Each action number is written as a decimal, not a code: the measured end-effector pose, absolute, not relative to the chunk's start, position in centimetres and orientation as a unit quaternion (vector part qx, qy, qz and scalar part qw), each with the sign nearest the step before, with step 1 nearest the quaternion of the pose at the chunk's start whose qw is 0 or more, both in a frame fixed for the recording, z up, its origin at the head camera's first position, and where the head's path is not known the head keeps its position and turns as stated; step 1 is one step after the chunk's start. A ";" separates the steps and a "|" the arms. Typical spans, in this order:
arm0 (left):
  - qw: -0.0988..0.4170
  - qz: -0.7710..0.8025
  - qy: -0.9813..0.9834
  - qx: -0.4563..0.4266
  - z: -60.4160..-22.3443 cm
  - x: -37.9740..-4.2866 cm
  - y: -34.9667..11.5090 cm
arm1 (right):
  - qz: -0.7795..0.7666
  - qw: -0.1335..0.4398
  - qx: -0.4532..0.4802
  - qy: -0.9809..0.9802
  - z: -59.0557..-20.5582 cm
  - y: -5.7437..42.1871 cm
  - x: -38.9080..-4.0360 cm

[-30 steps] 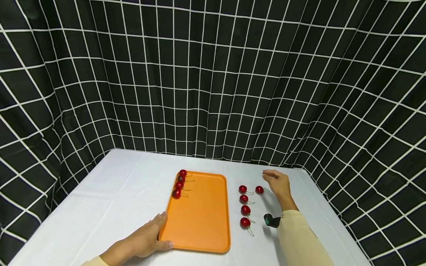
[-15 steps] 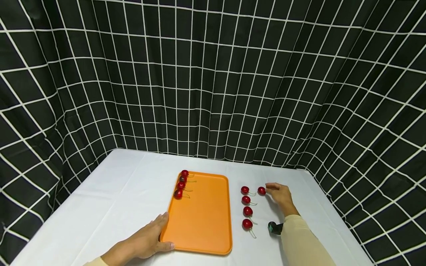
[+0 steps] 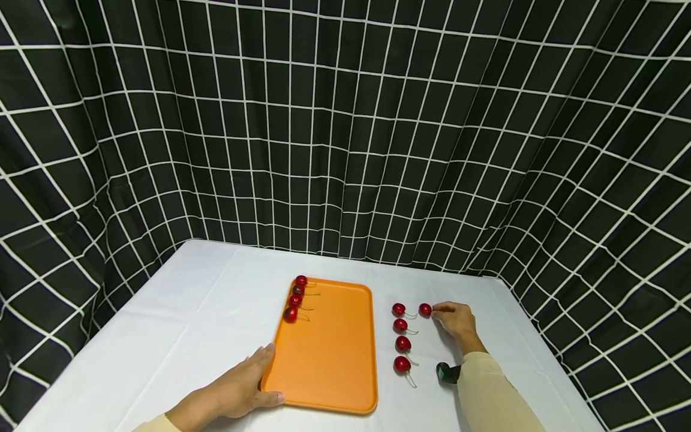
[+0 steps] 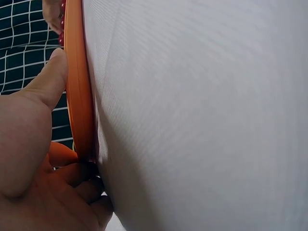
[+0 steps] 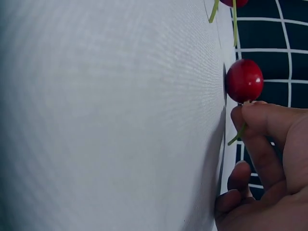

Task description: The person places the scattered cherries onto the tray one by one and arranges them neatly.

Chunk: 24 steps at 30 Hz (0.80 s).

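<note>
My right hand (image 3: 456, 321) pinches the stem of a red cherry (image 5: 244, 81) between thumb and forefinger, with the fruit at the table surface. In the head view this cherry (image 3: 425, 310) is to the right of a column of several more cherries (image 3: 400, 326), stems pointing right. An orange tray (image 3: 329, 354) lies left of that column. My left hand (image 3: 237, 384) grips its near left corner. The left wrist view shows the thumb (image 4: 54, 72) against the tray's rim (image 4: 79, 96) and the other fingers curled by the corner. Several cherries (image 3: 294, 301) line the tray's far left edge.
A white cloth covers the table (image 3: 178, 312). Black curtains (image 3: 345, 132) with a white grid stand behind it and at both sides. A small dark device (image 3: 447, 373) is strapped at the right wrist, above the cloth.
My right hand has come down to the separate cherry and now pinches its stem. The left hand has stayed at the tray's corner. The whole head view has shifted slightly.
</note>
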State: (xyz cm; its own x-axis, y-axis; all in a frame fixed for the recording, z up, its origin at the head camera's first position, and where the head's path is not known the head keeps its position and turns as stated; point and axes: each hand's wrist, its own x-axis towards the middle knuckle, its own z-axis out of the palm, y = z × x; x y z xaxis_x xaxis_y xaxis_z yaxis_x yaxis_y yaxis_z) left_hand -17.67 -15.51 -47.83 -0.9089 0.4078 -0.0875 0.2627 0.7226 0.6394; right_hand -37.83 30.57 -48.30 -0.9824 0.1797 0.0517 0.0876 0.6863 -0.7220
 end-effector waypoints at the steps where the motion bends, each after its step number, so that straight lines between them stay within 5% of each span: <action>1: 0.111 0.325 0.921 0.183 -47.8 -17.7 -15.5 | 0.390 0.062 -0.075 -0.916 -48.3 30.6 -37.8; 24: 0.112 0.339 0.918 0.173 -48.0 -17.7 -15.6 | 0.575 0.204 -0.082 -0.788 -43.3 27.8 -32.8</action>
State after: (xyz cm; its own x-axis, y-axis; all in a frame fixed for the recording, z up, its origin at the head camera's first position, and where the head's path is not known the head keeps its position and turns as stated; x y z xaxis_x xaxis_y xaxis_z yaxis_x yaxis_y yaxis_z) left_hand -17.70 -15.58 -47.95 -0.9151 0.3932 -0.0891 0.2412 0.7111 0.6604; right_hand -32.77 27.77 -43.30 -0.9031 0.3644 0.2270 -0.1048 0.3255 -0.9397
